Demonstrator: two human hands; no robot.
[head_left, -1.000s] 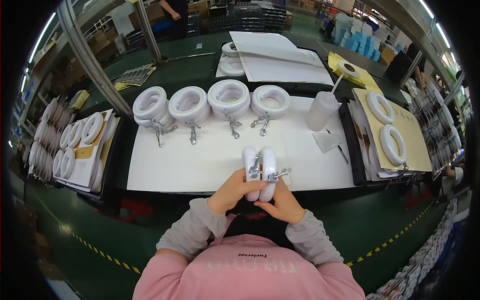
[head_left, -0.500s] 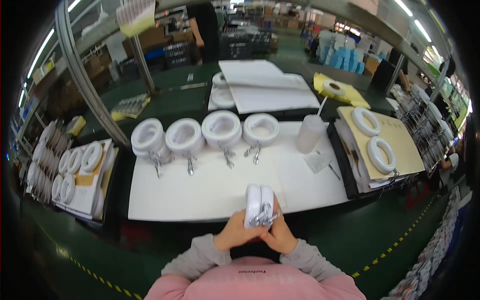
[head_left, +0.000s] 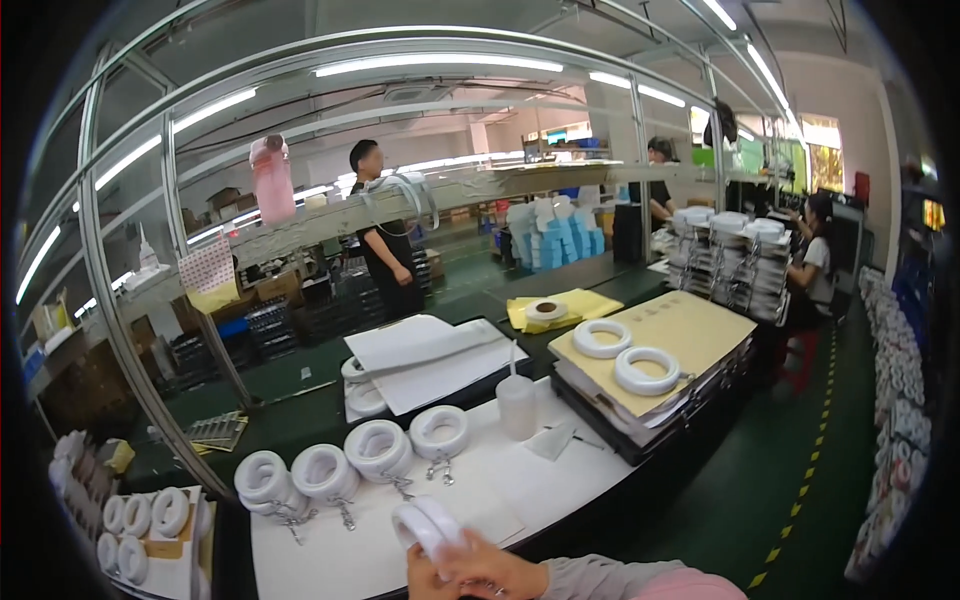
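- White coiled strap roll: round, glossy, held upright at the lower frame edge, above the white tabletop.
- Right hand: closed around the roll.
- Left hand: mostly cut off; grip cannot be told.
- Four similar white rolls sit in a row behind.

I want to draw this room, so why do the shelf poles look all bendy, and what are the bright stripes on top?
In the head view, the wide fisheye lens bends the metal frame poles toward the rim; the stripes are ceiling tube lights, glaring white; the corners go black, and the hands sit cut off at the bottom edge.
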